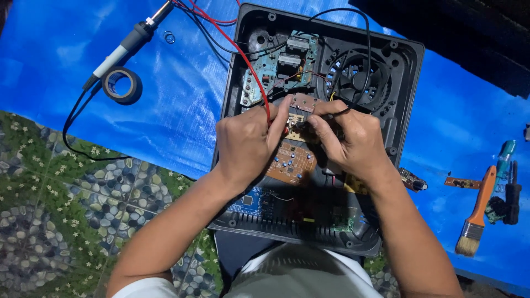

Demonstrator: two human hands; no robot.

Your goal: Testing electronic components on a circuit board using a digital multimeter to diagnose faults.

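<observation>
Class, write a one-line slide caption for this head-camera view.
Both hands, left hand and right hand, probe a small circuit board inside an opened black casing.

My left hand (248,144) and right hand (353,144) cover the middle of the open black plastic appliance casing (406,60); I cannot tell what the fingertips grip. The red wire (249,66) disappears under my left hand. The grey-handled soldering iron (124,47) runs off the top edge. The small dark parts (499,208) beside the orange-handled paintbrush (479,208) are too small to identify.
</observation>
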